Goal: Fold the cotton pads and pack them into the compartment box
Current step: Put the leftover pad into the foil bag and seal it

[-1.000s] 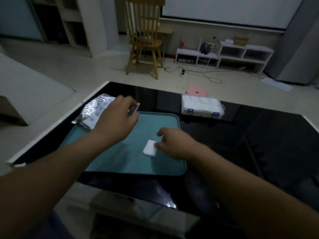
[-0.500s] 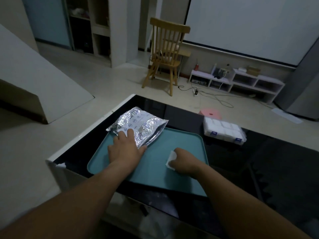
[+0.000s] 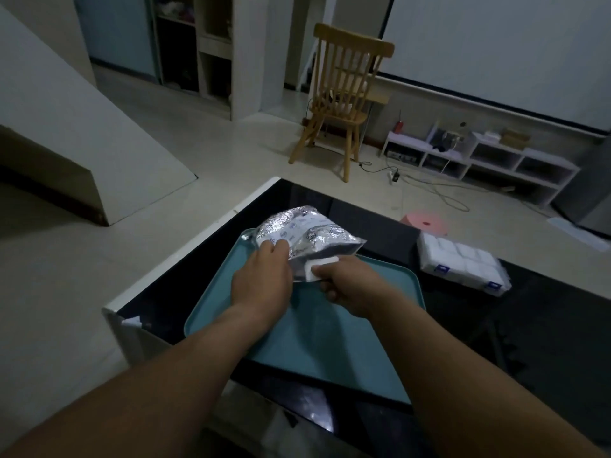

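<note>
- left hand (image 3: pixel 261 279) — fingers curled on the foil bag (image 3: pixel 310 231), at 11 o'clock on the tray (image 3: pixel 330 345)
- right hand (image 3: pixel 350 285) pinches a cotton pad (image 3: pixel 318 268) at the bag's mouth
- compartment box (image 3: pixel 463 262) — on the table (image 3: pixel 545 325), 2 o'clock of the tray, apart

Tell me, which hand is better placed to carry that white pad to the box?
Probably the right hand: it pinches the pad, and the box lies on its side. The left hand is busy holding the foil bag.

One silver foil pouch (image 3: pixel 310 233) and one white cotton pad (image 3: pixel 314 271) sit at the fingers (image 3: pixel 279 246). One teal plastic tray (image 3: pixel 314 342) lies beneath, one clear compartment box (image 3: pixel 463 263) beyond.
</note>
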Demonstrator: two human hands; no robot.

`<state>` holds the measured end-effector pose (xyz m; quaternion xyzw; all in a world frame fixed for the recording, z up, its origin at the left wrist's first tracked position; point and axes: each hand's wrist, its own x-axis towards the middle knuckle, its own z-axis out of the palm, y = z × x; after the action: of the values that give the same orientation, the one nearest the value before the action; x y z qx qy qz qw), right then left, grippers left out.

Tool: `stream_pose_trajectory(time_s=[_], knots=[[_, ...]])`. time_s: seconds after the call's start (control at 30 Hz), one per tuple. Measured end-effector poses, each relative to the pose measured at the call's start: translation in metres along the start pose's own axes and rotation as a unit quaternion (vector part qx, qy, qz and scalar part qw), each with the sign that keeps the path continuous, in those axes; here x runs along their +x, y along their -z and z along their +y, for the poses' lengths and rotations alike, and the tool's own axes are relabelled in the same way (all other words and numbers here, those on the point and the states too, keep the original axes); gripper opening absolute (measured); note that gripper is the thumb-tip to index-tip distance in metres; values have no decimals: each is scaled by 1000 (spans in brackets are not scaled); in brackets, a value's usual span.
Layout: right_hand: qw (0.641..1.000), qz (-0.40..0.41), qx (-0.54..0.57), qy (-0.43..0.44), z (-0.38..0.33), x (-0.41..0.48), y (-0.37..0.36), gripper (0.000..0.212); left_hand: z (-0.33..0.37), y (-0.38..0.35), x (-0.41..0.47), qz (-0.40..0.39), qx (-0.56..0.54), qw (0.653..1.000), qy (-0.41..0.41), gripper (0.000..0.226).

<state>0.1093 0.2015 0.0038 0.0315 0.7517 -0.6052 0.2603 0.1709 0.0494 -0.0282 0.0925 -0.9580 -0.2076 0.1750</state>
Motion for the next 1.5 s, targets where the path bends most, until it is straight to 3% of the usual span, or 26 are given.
stream_pose_trajectory(time_s=[0.1, 0.23, 0.33, 0.4, 0.43, 0.5, 0.57, 0.63, 0.73, 0.8, 0.83, 0.9, 1.1, 1.23, 1.33, 1.5], knots=[[999, 33, -16, -24, -4, -6, -9, 10, 9, 5, -2, 2, -27, 999, -34, 10], [991, 70, 115, 21, -18, -15, -11, 20, 5, 3, -7, -4, -83, 995, -60, 4], [981, 152, -72, 100, -13, -22, -2, 12, 0, 6, -2, 4, -123, 990, -65, 11], [915, 234, -258, 203, -9, -27, 13, 7, -3, 11, 2, 1, -155, 985, -74, 14], [867, 260, -338, 256, -10, -30, 22, 18, -4, 14, 5, -4, -170, 982, -80, 15], [788, 238, -466, 326, -16, -37, 42, 46, -6, 25, 10, -14, -199, 976, -81, 14], [771, 164, -532, 307, -21, -42, 57, 66, -8, 35, 15, -19, -232, 970, -71, 10], [763, 144, -548, 310, -25, -42, 67, 66, -9, 43, 21, -28, -272, 960, -53, 8], [772, 149, -517, 337, -33, -38, 75, 32, -10, 50, 25, -51, -383, 922, -10, 3], [793, 156, -487, 330, -42, -39, 77, 10, -8, 54, 27, -80, -515, 853, 35, 9], [815, 166, -452, 321, -46, -40, 79, 5, -8, 55, 27, -99, -555, 824, 53, 14], [849, 181, -388, 310, -54, -44, 82, 6, -8, 54, 28, -129, -575, 805, 72, 18], [887, 110, -360, 269, -58, -52, 93, 10, -8, 47, 33, -71, -580, 805, 99, 12], [857, 109, -418, 282, -51, -51, 96, 8, -15, 45, 37, -82, -586, 799, 104, 10], [862, 102, -414, 274, -44, -49, 96, 5, -13, 46, 35, -100, -599, 787, 104, 13], [856, 113, -443, 239, -43, -44, 98, 6, -16, 42, 38, -84, -576, 808, 89, 10]])
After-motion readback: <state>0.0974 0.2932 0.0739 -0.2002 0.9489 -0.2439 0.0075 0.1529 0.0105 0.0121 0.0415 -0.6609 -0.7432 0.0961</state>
